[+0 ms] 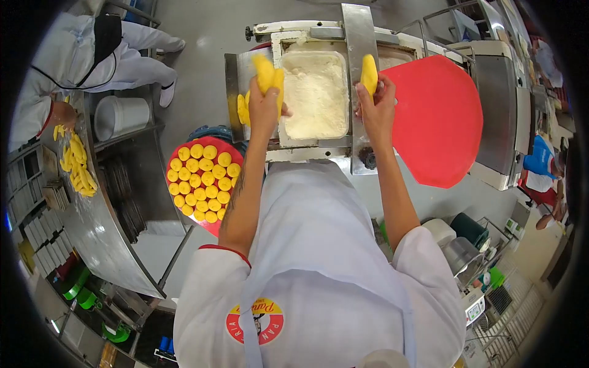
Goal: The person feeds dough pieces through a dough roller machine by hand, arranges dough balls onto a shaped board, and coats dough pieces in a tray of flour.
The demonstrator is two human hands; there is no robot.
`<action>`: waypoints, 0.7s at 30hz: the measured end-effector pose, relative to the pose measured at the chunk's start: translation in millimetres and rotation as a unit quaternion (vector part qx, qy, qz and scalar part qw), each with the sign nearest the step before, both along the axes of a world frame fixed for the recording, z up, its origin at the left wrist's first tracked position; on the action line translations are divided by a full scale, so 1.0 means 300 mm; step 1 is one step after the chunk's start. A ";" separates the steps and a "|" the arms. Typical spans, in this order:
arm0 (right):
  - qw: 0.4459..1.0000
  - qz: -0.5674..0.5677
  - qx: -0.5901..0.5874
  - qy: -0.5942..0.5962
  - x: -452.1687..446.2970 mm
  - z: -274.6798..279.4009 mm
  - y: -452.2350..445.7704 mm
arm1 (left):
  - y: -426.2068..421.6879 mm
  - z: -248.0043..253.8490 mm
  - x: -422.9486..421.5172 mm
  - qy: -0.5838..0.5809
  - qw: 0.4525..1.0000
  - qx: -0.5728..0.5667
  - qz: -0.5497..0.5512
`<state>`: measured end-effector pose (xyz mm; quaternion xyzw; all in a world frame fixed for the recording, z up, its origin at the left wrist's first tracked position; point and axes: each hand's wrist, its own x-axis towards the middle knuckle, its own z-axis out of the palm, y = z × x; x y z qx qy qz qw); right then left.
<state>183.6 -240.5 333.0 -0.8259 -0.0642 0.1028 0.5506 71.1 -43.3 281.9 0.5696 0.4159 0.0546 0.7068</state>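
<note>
My left hand (265,111) is closed around elongated pieces of yellow dough (265,72), slightly blurred, at the left side of a tub of flour (316,92). In my right hand (377,107) a single yellow dough roll (369,75) stands upright between thumb and fingers, beside the metal crossbar (361,49) of the machine. The flour tub sits in the machine frame between both hands. More yellow dough pieces (243,110) lie on the metal tray just left of my left hand, partly hidden by it.
Left of me, a red round board (199,222) carries several yellow dough rounds (208,178). A bare red board (435,122) lies to the right. At the far left, a co-worker's hand (63,115) is over a metal table (113,245) with dough strips (76,162).
</note>
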 end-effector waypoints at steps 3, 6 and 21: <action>0.936 0.143 -0.157 -0.279 0.007 -0.080 0.013 | -0.058 -0.022 0.003 0.106 0.910 0.324 -0.237; 0.818 0.367 -0.433 -0.093 -0.115 -0.270 -0.007 | -0.188 -0.148 -0.052 0.187 0.745 0.429 -0.475; 0.774 0.473 -0.408 -0.100 -0.115 -0.497 -0.045 | -0.255 -0.204 -0.017 0.122 0.742 0.425 -0.504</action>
